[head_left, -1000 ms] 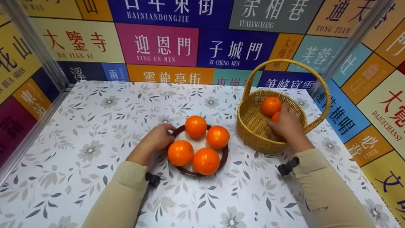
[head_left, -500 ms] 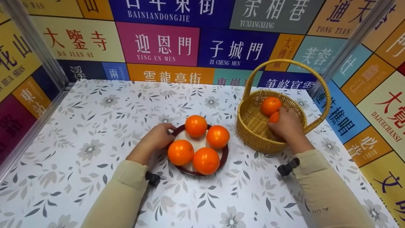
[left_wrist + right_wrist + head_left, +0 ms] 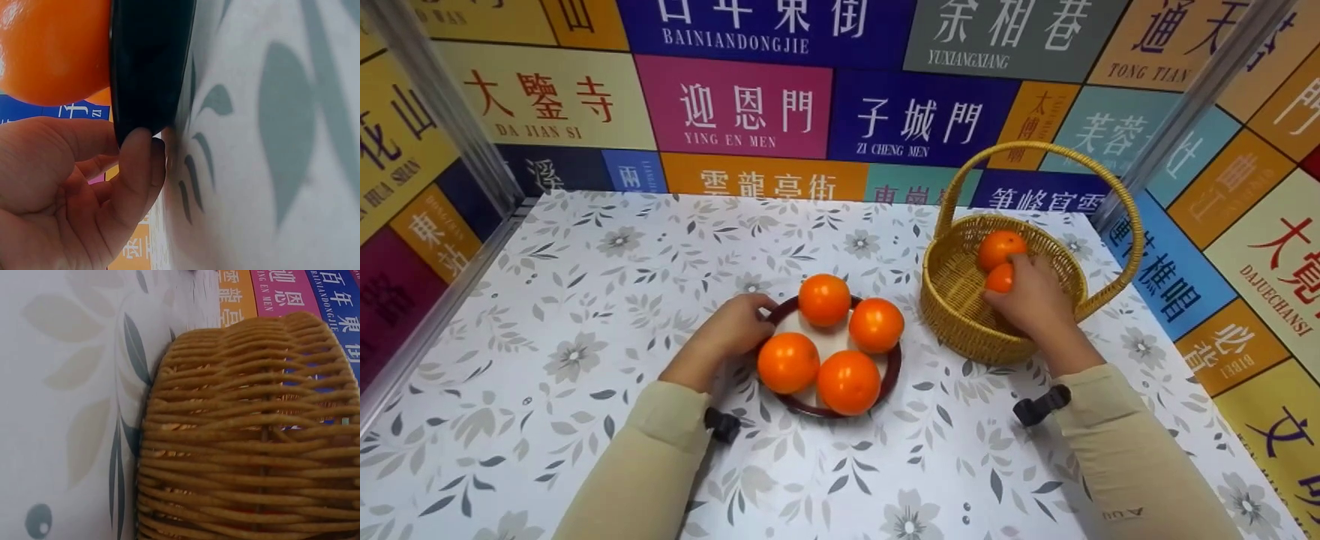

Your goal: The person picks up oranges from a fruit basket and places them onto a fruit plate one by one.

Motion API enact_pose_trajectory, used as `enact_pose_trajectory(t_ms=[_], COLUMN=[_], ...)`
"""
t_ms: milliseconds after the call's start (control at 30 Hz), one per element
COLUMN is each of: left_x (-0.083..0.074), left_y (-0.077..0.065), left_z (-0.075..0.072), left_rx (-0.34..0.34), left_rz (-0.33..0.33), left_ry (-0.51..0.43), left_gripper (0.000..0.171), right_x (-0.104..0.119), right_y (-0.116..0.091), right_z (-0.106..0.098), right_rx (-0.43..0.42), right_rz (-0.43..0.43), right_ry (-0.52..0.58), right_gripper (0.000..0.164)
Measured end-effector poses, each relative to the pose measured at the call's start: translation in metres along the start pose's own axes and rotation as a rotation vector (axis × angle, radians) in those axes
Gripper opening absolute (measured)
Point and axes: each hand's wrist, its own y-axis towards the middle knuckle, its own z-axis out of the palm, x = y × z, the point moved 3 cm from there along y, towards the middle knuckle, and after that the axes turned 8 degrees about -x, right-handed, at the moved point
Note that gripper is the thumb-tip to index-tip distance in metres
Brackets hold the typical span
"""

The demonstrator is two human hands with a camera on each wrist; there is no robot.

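My left hand (image 3: 744, 324) pinches the left rim of a dark red-brown plate (image 3: 893, 369) with a pale inside. In the left wrist view, thumb and fingers meet at the edge of that plate (image 3: 149, 62), close to an orange (image 3: 53, 50). Several oranges (image 3: 849, 382) stand in a ring on the plate. To the right, my right hand (image 3: 1041, 298) reaches into a woven basket (image 3: 971, 336) and grips an orange (image 3: 1000, 278), partly covered by the fingers. Another orange (image 3: 1000, 250) lies behind it in the basket. The right wrist view shows mostly the basket's wall (image 3: 253, 433), hiding that hand.
A tall arched handle (image 3: 1132, 217) rises over the basket. The table has a white flowered cloth (image 3: 607, 300). Panels with large lettering (image 3: 735, 112) stand behind and at both sides, with metal posts (image 3: 484, 157) at the corners.
My right hand has shifted slightly left inside the basket, and the orange in it has moved the same way. The left hand and the plate have stayed put.
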Motion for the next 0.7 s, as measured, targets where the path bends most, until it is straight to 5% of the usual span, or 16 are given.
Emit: enact_pose_trajectory(t_ms=[700], left_x=[0.000], left_y=[-0.001], left_z=[0.000], left_rx=[0.019], left_rz=[-0.046], left_ry=[-0.023], left_gripper=[0.035], right_x=[0.045], right_y=[-0.031], right_z=[-0.011], right_rx=[-0.122], right_rz=[-0.028], right_ry=[0.125], right_gripper=[0.083])
